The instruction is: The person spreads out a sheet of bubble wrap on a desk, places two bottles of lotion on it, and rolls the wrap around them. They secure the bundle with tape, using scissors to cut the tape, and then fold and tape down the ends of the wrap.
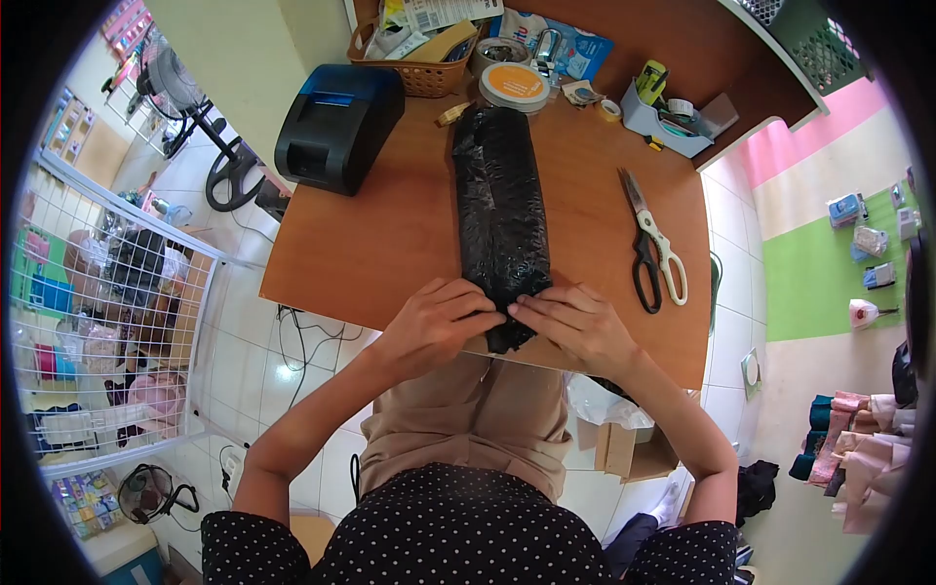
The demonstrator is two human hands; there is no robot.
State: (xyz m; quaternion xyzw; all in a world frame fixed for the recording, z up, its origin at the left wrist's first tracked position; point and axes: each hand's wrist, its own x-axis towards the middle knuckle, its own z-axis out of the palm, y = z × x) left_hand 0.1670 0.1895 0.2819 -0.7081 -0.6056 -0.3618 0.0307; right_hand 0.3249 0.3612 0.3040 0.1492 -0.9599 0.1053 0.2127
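Note:
A long parcel wrapped in black plastic (502,195) lies lengthwise on the wooden table, its near end at the front edge. Both hands grip the gathered plastic at that end. My left hand (444,320) has its fingers bent and pinched on the wrap from the left. From the right, my right hand (575,324) presses its fingers and thumb onto the same plastic, the fingertips of both hands almost meeting. A loose flap of the wrap hangs below the fingers. Scissors (655,244) with one black and one white handle lie to the right, apart from my hands.
A black printer (339,127) stands at the table's back left. Behind the parcel are a brown basket (414,76), a round tub with an orange lid (515,86) and a grey organizer (668,122). A white wire rack (117,312) stands on the floor at left.

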